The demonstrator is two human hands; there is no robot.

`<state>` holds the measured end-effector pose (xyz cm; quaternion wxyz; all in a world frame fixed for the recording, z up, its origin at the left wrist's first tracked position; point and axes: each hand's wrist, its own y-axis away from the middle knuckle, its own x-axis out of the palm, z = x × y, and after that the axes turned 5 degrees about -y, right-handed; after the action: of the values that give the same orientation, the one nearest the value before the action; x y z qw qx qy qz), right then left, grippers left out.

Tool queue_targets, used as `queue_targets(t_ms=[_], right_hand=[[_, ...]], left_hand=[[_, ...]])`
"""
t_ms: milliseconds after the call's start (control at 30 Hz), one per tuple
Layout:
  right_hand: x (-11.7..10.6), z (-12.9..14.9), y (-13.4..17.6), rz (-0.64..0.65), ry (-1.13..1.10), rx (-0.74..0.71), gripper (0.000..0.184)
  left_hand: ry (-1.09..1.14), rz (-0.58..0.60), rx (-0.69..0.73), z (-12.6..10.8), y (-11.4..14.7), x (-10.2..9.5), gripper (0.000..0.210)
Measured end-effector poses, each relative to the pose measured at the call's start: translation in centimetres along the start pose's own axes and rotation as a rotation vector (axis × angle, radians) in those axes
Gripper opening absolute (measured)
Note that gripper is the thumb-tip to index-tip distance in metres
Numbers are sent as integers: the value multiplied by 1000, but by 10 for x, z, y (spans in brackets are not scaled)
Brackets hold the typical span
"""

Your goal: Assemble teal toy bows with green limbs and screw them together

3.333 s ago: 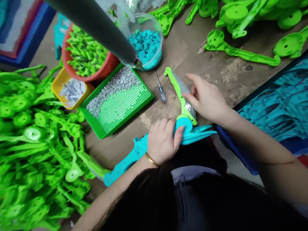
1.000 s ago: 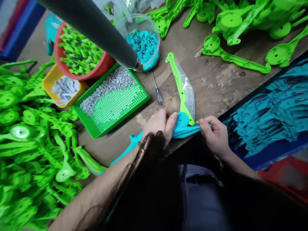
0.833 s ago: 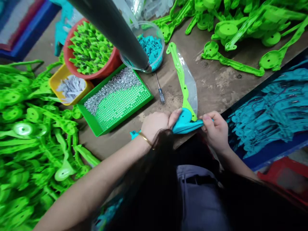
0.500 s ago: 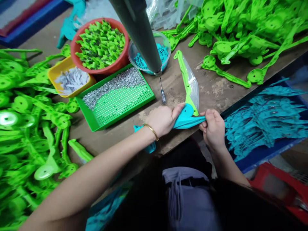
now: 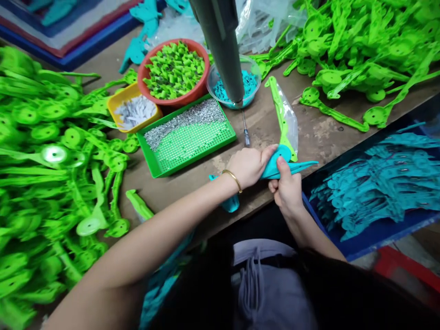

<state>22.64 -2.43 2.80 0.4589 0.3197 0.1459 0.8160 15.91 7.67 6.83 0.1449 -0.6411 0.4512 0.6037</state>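
Observation:
My left hand (image 5: 248, 166), with a gold bangle at the wrist, is closed round a turquoise plastic part (image 5: 281, 153) with a round end and a pointed tip. My right hand (image 5: 288, 185) is closed on the same part, its thumb pressed on the face near the round end. The pointed tip sticks out past my right hand. A bent lime-green arm (image 5: 280, 110) with a clear plastic strip (image 5: 291, 126) along it reaches up from the round end; I cannot tell how they join. Another turquoise piece (image 5: 231, 204) shows below my left wrist.
A dark power screwdriver (image 5: 225, 55) hangs with its bit over the table. Behind it are a green tray (image 5: 192, 164) of screws, a red bowl (image 5: 202, 85), a yellow tub (image 5: 113, 110) and a clear bowl (image 5: 257, 95). Green parts (image 5: 343, 59) pile up both sides; a blue crate (image 5: 364, 247) holds turquoise parts.
My right hand has moved from the turquoise part's pointed tip to near its round end, thumb on top. My left hand keeps its grip. The whole view has shifted a little.

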Motion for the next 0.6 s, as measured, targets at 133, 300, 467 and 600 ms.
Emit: queue_targets(t_ms=[133, 300, 467, 600], right_hand=[[-1, 3, -4, -35, -24, -52, 47], [1, 0, -5, -14, -31, -79, 48], [3, 8, -8, 3, 7, -84, 50], [-3, 21, -20, -25, -6, -89, 47]], left_hand=[[-54, 8, -74, 20, 14, -2, 65], [-93, -11, -100, 30, 14, 7, 59], [73, -106, -138, 31, 30, -9, 58], [189, -253, -252, 52, 82, -10, 46]])
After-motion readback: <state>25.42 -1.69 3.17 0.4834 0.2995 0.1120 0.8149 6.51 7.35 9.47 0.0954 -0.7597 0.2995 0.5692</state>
